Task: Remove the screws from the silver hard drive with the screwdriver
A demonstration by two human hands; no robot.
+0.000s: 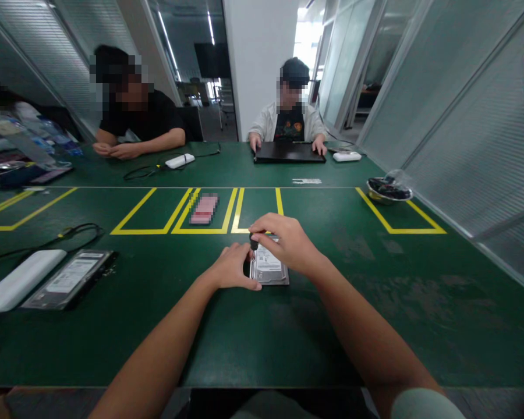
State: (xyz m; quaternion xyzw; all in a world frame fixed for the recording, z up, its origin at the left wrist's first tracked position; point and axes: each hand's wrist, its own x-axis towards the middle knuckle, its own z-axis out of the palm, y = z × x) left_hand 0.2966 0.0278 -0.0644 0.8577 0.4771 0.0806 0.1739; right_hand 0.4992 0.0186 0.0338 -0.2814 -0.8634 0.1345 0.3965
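Note:
A silver hard drive [268, 265] with a white label lies flat on the green table. My left hand [230, 266] grips its left side, thumb at the near corner and fingers farther back. Above the drive's far left part, my right hand [283, 240] pinches the dark handle of a small screwdriver [254, 242], which stands roughly upright. The screwdriver's tip is too small and too hidden by my fingers to make out.
A second hard drive [70, 280] lies at the left beside a white power strip [24, 279]. A pink blurred object [204, 209] rests within yellow tape. A bowl of dark items [389, 191] stands at right. Across the table, a person handles a black laptop [289, 152].

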